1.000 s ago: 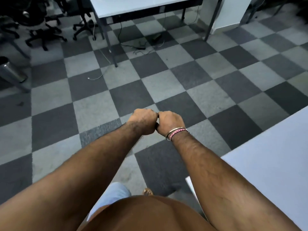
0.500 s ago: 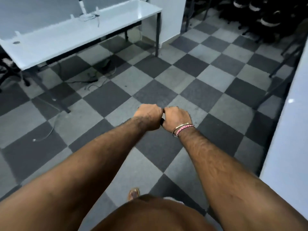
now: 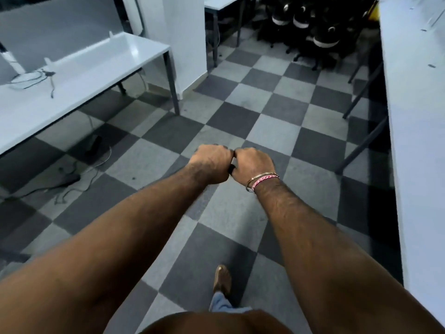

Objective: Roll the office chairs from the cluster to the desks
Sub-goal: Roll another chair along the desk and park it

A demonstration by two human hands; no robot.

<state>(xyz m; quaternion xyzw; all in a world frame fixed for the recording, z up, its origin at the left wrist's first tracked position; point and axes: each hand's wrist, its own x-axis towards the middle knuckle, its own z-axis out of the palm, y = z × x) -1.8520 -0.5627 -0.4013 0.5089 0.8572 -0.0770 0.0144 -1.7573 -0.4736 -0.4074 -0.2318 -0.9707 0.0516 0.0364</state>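
While both arms reach straight out ahead in the head view, the left hand (image 3: 212, 162) and the right hand (image 3: 252, 165) are curled into fists, knuckles touching, out over the checkered floor (image 3: 277, 131). A small dark object (image 3: 231, 169) shows in the gap between the two fists; what it is cannot be told, nor which hand's fingers are grasping it. The right wrist wears a metal bangle and a pink-and-white band (image 3: 263, 180).

The office chairs (image 3: 310, 32) stand bunched together at the far end of the room, top right, black with pale bands across their backs, well apart from the hands. They sit past the end of the long white counter (image 3: 416, 141) that runs down the right edge. Its dark slanted legs reach onto the floor beside it.

To the left is another white counter (image 3: 79, 83), with a tangle of cable (image 3: 31, 78) lying on its top near the left edge. Under it, a dark power strip and loose wires (image 3: 72, 179) lie on the floor. A white pillar (image 3: 183, 39) rises just behind this counter's far end, and a third counter (image 3: 221, 2) shows beyond the pillar, near the chairs.

At the bottom, one foot in a tan sandal (image 3: 222, 279) is planted on a dark tile, with a pale blue trouser leg (image 3: 220, 302) above it.
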